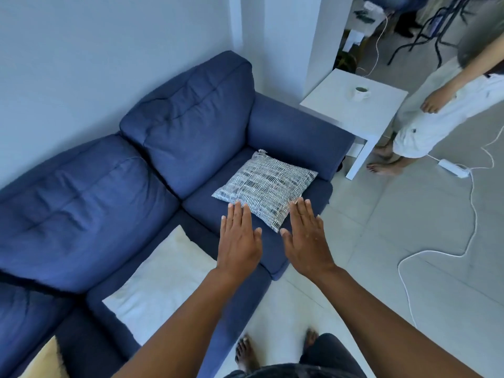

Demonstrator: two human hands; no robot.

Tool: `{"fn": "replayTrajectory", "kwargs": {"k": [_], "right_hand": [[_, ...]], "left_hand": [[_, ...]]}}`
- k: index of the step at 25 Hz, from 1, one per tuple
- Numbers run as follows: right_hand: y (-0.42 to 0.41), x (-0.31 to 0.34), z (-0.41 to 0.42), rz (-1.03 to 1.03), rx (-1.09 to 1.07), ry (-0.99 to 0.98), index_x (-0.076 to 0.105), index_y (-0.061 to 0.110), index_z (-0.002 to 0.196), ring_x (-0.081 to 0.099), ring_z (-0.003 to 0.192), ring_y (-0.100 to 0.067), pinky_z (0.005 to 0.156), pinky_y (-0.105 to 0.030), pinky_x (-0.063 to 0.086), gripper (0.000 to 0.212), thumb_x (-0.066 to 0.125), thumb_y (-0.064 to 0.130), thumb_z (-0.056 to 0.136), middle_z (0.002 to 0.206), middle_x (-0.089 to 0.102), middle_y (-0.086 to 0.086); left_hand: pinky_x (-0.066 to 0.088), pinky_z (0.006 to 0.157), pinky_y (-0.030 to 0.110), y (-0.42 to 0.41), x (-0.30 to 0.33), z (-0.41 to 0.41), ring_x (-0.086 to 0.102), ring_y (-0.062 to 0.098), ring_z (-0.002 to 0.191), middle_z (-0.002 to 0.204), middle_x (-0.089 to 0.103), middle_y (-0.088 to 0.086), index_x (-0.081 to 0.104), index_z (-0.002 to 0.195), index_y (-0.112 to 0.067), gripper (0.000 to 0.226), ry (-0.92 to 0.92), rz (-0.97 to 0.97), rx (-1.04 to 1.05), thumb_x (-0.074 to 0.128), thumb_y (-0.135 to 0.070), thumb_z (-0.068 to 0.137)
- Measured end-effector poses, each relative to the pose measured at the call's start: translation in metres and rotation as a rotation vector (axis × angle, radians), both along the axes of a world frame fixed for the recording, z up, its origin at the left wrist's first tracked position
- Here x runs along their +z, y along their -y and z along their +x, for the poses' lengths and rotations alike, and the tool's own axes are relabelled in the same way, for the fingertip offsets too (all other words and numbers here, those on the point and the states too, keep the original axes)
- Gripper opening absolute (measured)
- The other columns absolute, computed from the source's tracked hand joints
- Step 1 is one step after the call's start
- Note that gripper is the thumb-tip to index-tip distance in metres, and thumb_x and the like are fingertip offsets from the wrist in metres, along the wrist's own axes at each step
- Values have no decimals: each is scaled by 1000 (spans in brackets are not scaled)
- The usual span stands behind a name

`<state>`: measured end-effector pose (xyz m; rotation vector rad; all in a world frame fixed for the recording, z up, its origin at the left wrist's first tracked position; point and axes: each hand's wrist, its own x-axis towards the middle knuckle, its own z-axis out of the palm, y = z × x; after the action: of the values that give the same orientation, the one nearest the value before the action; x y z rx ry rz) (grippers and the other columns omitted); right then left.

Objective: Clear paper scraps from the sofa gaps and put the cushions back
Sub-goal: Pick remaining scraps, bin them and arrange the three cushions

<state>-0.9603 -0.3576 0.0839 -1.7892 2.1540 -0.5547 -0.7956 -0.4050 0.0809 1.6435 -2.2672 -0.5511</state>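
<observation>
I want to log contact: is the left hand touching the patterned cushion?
Cannot tell. In the head view the left hand's fingertips overlap the patterned cushion's near edge, flat and open; contact or hovering is unclear.

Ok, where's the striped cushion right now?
In the head view, the striped cushion lies flat on the sofa's right-hand seat, beside the armrest, just beyond both open hands.

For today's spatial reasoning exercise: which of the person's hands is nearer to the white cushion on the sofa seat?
Left. The left hand hovers just right of the white cushion, fingers flat. The right hand is farther right, near the patterned cushion.
</observation>
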Motion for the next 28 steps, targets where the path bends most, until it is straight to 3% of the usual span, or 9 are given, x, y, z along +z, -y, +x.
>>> {"fn": "replayTrajectory", "kwargs": {"k": [9,12,22,28], "right_hand": [[90,-22,-126,19,33,38,23,8,157,3,157,-29,123,-59,16,62,48,24,102,168,12,-13],[125,-26,-169,67,105,39,23,7,157,6,157,-30,123,-59,16,63,49,23,101,168,14,-15],[205,-57,-207,192,164,77,23,7,157,8,157,-30,123,-56,15,64,49,22,101,167,15,-14],[267,-59,-219,222,216,39,23,6,157,10,156,-30,123,-54,21,63,45,24,100,167,14,-15]], "left_hand": [[9,126,49,85,-13,-126,2,30,156,167,10,15,18,158,-3,66,41,29,-19,45,-28,103],[5,127,45,120,-10,-170,2,30,156,167,11,15,18,158,-3,66,33,56,64,46,-28,103],[9,126,46,173,-47,-196,1,29,156,167,11,16,16,158,-3,66,84,183,140,44,-29,104],[7,127,44,249,-52,-205,0,28,156,168,10,15,16,158,-3,66,-2,166,160,42,-29,104]]}}
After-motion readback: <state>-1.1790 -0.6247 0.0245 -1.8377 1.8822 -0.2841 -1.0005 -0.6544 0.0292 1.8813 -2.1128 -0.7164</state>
